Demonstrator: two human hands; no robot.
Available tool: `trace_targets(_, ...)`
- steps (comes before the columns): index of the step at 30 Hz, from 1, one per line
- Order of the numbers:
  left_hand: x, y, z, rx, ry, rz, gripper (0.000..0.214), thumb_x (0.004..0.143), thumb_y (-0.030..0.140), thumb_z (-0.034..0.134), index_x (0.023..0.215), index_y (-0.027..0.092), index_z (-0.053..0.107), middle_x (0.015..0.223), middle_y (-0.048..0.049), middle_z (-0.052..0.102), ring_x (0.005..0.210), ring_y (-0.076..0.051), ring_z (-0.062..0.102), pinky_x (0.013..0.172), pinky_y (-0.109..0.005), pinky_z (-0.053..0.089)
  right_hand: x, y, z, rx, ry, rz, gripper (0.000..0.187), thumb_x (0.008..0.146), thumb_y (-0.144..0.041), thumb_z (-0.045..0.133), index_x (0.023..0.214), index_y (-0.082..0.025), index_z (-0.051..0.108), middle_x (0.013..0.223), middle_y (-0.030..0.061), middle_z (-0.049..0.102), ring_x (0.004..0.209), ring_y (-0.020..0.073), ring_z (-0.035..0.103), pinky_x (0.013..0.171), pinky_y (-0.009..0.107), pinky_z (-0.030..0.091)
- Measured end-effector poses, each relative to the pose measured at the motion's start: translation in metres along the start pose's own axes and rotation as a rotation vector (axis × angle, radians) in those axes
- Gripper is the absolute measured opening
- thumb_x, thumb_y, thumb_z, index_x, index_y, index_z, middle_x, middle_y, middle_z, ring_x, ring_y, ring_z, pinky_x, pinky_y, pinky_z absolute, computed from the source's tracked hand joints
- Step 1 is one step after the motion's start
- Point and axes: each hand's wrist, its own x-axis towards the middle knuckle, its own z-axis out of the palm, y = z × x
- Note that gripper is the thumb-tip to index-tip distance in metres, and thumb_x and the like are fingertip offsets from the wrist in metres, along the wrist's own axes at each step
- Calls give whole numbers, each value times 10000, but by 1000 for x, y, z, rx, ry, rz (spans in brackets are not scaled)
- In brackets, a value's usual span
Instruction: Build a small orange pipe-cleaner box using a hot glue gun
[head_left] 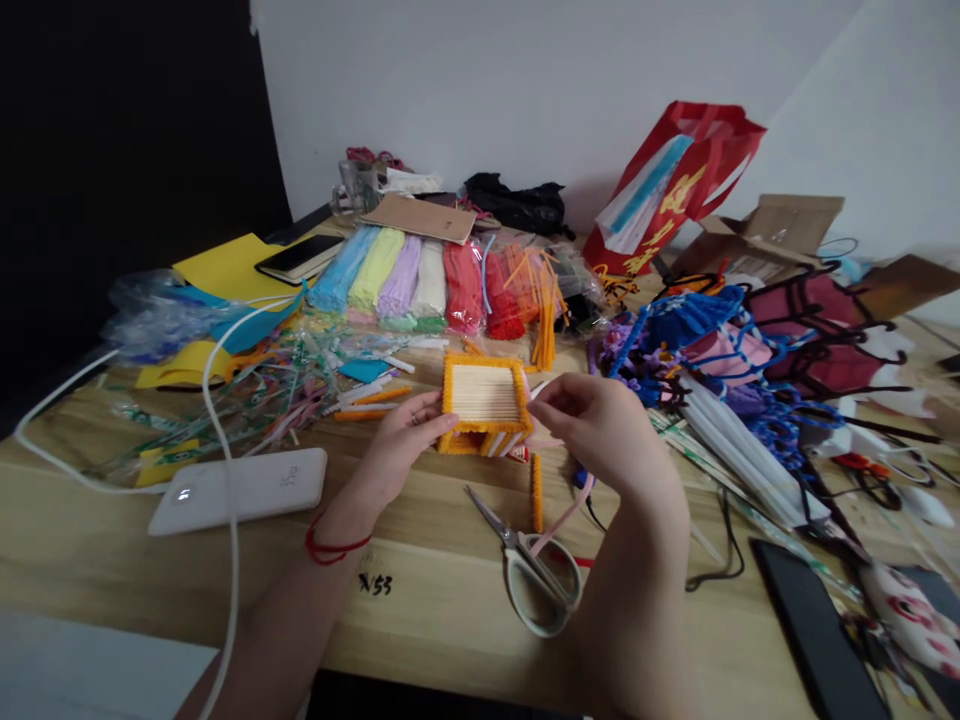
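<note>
A small box of pale wooden sticks (484, 393), edged with fuzzy orange pipe cleaner, sits in the middle of the table. My left hand (401, 440) grips its left side, thumb at the near edge and fingers behind. At the right edge of the box my right hand (600, 420) is closed in a pinch; whatever lies between those fingertips is too small to make out. A pink strip (566, 515) runs from beneath my right hand down to the scissors (541, 578), which lie near me. Beside them is a short orange fuzzy stick (536, 493).
Bundles of coloured pipe cleaners (401, 280) lie behind the box. A white power bank (240, 490) with a cable is at left, near tangled plastic wrappers (262, 390). Blue pipe-cleaner pieces (697, 320), a red bag (667, 200) and a black phone (817, 630) are at right.
</note>
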Motion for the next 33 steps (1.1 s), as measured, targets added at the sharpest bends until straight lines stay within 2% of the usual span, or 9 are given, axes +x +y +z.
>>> trace_targets(11, 4, -3, 1, -12, -16, 51, 377, 623, 347, 781, 942, 165, 695, 925, -50, 712, 862, -188, 640, 780, -287, 495, 1, 18, -16, 41, 105, 51, 201, 783, -348, 598, 715, -182, 689, 622, 15, 652, 539, 132, 539, 497, 219, 362)
trace_targets(15, 12, -9, -6, 107, 82, 175, 341, 685, 424, 733, 897, 160, 696, 915, -59, 707, 830, -189, 623, 746, -288, 488, 3, 29, -23, -15, 121, 41, 215, 793, -346, 581, 755, -188, 722, 617, 20, 658, 529, 142, 555, 506, 234, 372)
trace_targets(18, 17, -12, -13, 194, 172, 252, 344, 720, 475, 689, 867, 164, 688, 805, -44, 692, 777, -188, 615, 725, -289, 471, 5, 42, -28, -55, 118, 50, 199, 777, -308, 591, 842, -187, 735, 629, 19, 661, 520, 142, 554, 506, 241, 390)
trace_targets(21, 18, -11, -16, 241, 238, 288, 328, 728, 485, 681, 814, 169, 671, 709, -19, 658, 721, -175, 601, 718, -284, 452, 11, 56, -25, -74, 16, 46, 348, 737, -209, 616, 1075, -197, 694, 767, 28, 702, 544, 127, 563, 514, 232, 409)
trace_targets(25, 17, -10, -15, 289, 257, 305, 322, 732, 490, 677, 764, 171, 652, 677, -12, 647, 689, -168, 584, 700, -280, 439, 24, 66, -5, 0, -288, 23, 714, 643, -44, 628, 1323, -238, 531, 1060, 63, 706, 570, 92, 583, 493, 190, 411)
trace_targets(27, 17, -10, -14, 297, 247, 307, 321, 734, 489, 674, 779, 172, 656, 683, -14, 651, 694, -171, 585, 694, -280, 437, 31, 66, 4, 19, -409, 67, 623, 637, -15, 597, 1224, -221, 609, 941, 40, 729, 543, 90, 584, 469, 176, 401)
trace_targets(29, 18, -11, -15, 300, 242, 312, 317, 732, 486, 676, 778, 173, 658, 686, -13, 651, 692, -169, 583, 694, -280, 434, 35, 66, 5, -4, -448, 115, 370, 659, -31, 570, 965, -181, 715, 709, 8, 705, 530, 102, 582, 462, 177, 399)
trace_targets(31, 19, -11, -16, 300, 238, 320, 309, 729, 480, 678, 759, 173, 655, 678, -10, 646, 687, -166, 578, 698, -281, 431, 34, 66, -2, 30, -402, 109, 194, 699, -88, 566, 782, -166, 724, 619, 3, 665, 556, 117, 588, 487, 188, 423)
trace_targets(33, 19, -10, -16, 295, 236, 323, 294, 731, 468, 677, 744, 175, 651, 673, -7, 642, 688, -164, 574, 701, -279, 429, 27, 69, -16, 144, -292, 59, 143, 744, -183, 585, 776, -164, 723, 665, 13, 674, 594, 125, 594, 534, 207, 457)
